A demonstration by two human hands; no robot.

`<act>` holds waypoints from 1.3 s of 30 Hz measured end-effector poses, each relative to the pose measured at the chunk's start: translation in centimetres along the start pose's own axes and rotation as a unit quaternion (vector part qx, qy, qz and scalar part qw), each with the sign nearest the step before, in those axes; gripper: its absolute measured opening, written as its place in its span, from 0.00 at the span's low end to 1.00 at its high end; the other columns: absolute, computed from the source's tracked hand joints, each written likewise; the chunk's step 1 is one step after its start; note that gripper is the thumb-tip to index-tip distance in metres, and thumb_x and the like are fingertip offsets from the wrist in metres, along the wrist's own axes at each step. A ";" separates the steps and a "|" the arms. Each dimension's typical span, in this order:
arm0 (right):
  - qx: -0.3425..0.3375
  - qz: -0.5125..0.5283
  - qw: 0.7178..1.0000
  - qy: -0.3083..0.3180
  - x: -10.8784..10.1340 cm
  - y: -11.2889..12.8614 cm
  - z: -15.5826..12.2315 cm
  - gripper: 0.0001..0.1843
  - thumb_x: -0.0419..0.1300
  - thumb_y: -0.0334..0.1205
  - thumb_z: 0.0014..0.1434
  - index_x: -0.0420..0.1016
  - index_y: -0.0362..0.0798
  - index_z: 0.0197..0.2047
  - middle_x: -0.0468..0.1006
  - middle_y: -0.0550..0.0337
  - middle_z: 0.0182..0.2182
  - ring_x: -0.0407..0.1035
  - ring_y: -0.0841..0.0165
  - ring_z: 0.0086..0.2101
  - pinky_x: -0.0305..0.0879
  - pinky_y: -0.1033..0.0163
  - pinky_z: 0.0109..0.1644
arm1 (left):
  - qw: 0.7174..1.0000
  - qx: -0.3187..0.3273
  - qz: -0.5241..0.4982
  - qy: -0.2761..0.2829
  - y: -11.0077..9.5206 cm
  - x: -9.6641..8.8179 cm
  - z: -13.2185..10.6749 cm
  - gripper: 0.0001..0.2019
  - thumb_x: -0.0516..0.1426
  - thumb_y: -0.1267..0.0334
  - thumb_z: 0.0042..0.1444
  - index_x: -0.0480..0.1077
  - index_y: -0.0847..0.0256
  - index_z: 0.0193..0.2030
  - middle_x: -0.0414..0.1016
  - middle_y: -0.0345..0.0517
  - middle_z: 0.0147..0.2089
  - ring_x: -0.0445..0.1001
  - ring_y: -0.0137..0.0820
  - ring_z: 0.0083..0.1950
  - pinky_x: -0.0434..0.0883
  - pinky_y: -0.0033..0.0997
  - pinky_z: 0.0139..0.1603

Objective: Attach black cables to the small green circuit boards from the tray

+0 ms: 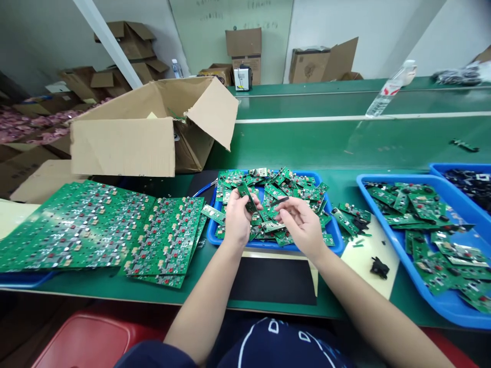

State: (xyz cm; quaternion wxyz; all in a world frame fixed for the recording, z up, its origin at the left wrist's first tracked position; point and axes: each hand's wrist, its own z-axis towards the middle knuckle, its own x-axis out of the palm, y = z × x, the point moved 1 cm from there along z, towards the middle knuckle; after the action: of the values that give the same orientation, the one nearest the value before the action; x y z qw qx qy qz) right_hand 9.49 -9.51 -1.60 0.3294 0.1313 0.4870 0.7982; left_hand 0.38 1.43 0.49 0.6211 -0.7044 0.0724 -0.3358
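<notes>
My left hand (238, 220) is closed on a small green circuit board (246, 193), held tilted between thumb and fingers. Beside it, my right hand (303, 225) pinches a thin dark strip (281, 201); its exact kind is too small to make out. The hands are apart, above a blue tray (337, 240) heaped with small loose circuit boards (307, 190). A black mat (272, 281) lies on the table in front of that tray.
Large uncut circuit board panels (95, 230) are stacked at left, before an open cardboard box (123, 148). On the right, another blue tray (414, 286) holds more boards. Small black parts (379, 267) lie on yellowish paper (356, 260). A plastic bottle (389, 92) stands farther back.
</notes>
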 end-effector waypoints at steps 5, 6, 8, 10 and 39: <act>-0.044 -0.050 0.998 -0.001 -1.3 0.3 0.6 0.08 0.52 0.31 0.61 0.70 0.50 0.38 0.74 0.56 0.33 0.72 0.67 0.29 0.72 0.60 0.32 | 0.996 -0.051 0.039 0.064 -0.3 0.4 -0.5 0.13 0.64 0.58 0.44 0.69 0.63 0.32 0.65 0.34 0.20 0.63 0.22 0.20 0.62 0.22 0.23; -0.054 -0.058 0.997 0.003 -1.4 0.4 0.7 0.08 0.51 0.30 0.61 0.71 0.50 0.38 0.74 0.57 0.32 0.71 0.67 0.29 0.71 0.60 0.32 | 0.994 -0.062 0.050 0.080 -0.2 0.5 -0.7 0.13 0.65 0.58 0.42 0.70 0.65 0.31 0.64 0.33 0.18 0.61 0.21 0.19 0.60 0.22 0.21; -0.074 -0.076 0.994 0.008 -1.4 0.7 0.7 0.10 0.51 0.29 0.60 0.72 0.50 0.37 0.74 0.57 0.32 0.71 0.66 0.30 0.71 0.60 0.32 | 0.989 -0.078 0.064 0.104 0.1 0.7 -0.9 0.13 0.66 0.57 0.42 0.72 0.65 0.29 0.62 0.33 0.15 0.58 0.21 0.17 0.57 0.22 0.19; -0.090 -0.093 0.992 0.008 -1.4 0.9 0.8 0.10 0.51 0.29 0.60 0.72 0.50 0.37 0.75 0.56 0.31 0.71 0.65 0.31 0.70 0.60 0.33 | 0.986 -0.088 0.068 0.122 0.2 0.8 -1.0 0.13 0.66 0.57 0.42 0.72 0.65 0.28 0.62 0.33 0.14 0.58 0.21 0.16 0.56 0.22 0.18; 0.135 0.049 0.983 -0.112 -1.1 -0.6 0.7 0.10 0.63 0.46 0.55 0.70 0.49 0.31 0.73 0.61 0.25 0.69 0.68 0.25 0.70 0.63 0.28 | 0.965 -0.114 0.120 0.204 0.4 1.2 -1.9 0.24 0.68 0.59 0.42 0.74 0.65 0.47 0.64 0.33 0.21 0.62 0.23 0.21 0.62 0.23 0.23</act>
State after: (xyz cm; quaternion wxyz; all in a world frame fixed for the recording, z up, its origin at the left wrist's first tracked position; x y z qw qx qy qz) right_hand 10.95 -9.57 -1.70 0.3218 0.2868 0.5435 0.7202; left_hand 0.37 -0.84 0.56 0.5446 -0.6732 0.3193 -0.3850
